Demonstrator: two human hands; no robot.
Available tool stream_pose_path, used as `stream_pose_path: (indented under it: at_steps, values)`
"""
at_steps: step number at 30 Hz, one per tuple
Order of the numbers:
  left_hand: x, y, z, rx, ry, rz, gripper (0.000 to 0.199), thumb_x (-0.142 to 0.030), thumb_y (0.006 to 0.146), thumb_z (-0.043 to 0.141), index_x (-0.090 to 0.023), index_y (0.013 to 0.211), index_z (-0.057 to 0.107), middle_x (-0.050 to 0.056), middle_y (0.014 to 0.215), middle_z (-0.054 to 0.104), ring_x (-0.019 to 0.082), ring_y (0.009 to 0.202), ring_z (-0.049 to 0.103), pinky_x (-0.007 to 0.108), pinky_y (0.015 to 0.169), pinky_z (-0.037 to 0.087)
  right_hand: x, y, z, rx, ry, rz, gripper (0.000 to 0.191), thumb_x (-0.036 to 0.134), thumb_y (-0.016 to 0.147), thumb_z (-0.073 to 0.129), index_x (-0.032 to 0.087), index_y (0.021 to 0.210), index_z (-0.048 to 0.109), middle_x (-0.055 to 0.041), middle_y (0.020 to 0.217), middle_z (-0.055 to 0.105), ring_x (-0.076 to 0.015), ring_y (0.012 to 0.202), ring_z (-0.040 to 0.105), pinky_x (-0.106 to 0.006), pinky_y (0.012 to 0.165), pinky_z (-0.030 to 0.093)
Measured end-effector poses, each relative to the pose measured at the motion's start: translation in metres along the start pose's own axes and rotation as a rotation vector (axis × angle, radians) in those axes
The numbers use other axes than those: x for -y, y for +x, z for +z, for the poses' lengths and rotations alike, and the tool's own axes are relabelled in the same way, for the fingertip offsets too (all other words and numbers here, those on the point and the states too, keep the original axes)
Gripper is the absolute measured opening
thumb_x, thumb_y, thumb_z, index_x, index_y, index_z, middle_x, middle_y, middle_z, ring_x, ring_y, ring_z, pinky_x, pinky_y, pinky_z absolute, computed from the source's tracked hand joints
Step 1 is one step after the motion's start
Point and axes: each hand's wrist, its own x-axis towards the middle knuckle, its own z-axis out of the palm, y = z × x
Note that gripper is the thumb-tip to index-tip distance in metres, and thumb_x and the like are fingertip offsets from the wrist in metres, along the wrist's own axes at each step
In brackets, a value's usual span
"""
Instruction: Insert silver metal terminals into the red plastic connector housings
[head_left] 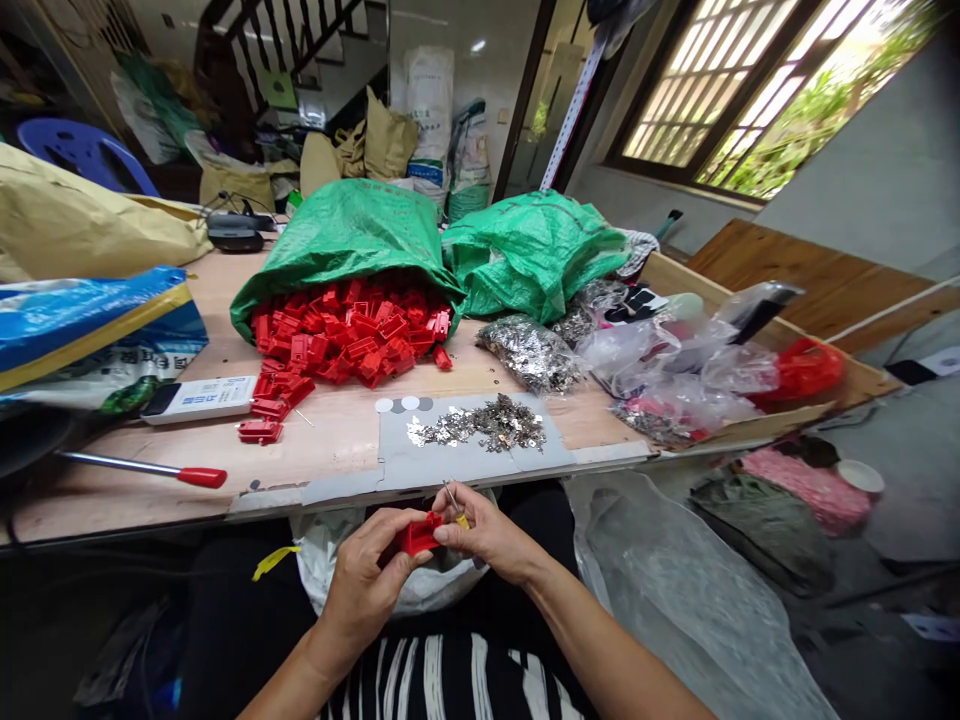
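Just off the table's front edge, my left hand (373, 572) grips a red plastic part (420, 535) between thumb and fingers. My right hand (487, 532) meets the part's right side and holds a thin metal tool with a yellow section (462, 521), its tip pointing up. On the table (330, 455), small metal pieces (502, 425) lie spread on a grey sheet (397, 445). Many red parts (345, 335) spill from an open green sack (360, 225) behind them. Below my hands is a white bag (322, 560).
A second green sack (532, 250), a clear bag of metal pieces (529, 352) and a wooden tray (795, 340) of plastic bags stand right. On the left are a red-tipped lever (201, 477), a white box (206, 398) and a blue bag (90, 325).
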Motion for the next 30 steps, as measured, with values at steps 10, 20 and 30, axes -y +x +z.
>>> stream_pose_path:
  at_steps: [10, 20, 30]
  values:
    - [0.005, 0.002, -0.009, 0.062, -0.100, -0.011, 0.026, -0.017, 0.067, 0.077, -0.027, 0.091, 0.077, 0.007, 0.093, 0.072, 0.024, 0.089, 0.065, 0.030, 0.080, 0.050, -0.008, -0.005, 0.004, 0.057, 0.207, 0.058, 0.051, 0.039, 0.058, 0.083, 0.019, 0.088, 0.046, 0.0075, 0.070, 0.046, -0.0032, 0.049, 0.038, -0.016, 0.043, 0.025]
    - [0.016, 0.004, -0.004, -0.049, -0.419, -0.278, 0.034, -0.026, 0.070, 0.076, -0.022, 0.103, 0.069, 0.004, 0.100, 0.072, 0.021, 0.094, 0.066, 0.029, 0.088, 0.050, 0.036, 0.015, -0.023, -0.214, -0.652, -0.189, 0.014, 0.029, 0.084, 0.061, 0.018, 0.092, 0.059, -0.0014, 0.085, 0.061, -0.0125, 0.072, 0.053, -0.025, 0.066, 0.040]
    - [0.009, 0.009, -0.013, -0.119, -0.041, 0.026, 0.037, -0.025, 0.083, 0.064, -0.029, 0.119, 0.063, 0.003, 0.112, 0.061, 0.018, 0.105, 0.059, 0.027, 0.095, 0.045, 0.040, 0.053, -0.043, -0.495, -1.303, -0.248, 0.007, 0.013, 0.084, 0.059, 0.018, 0.079, 0.058, -0.0019, 0.082, 0.060, -0.0155, 0.079, 0.055, -0.026, 0.074, 0.039]
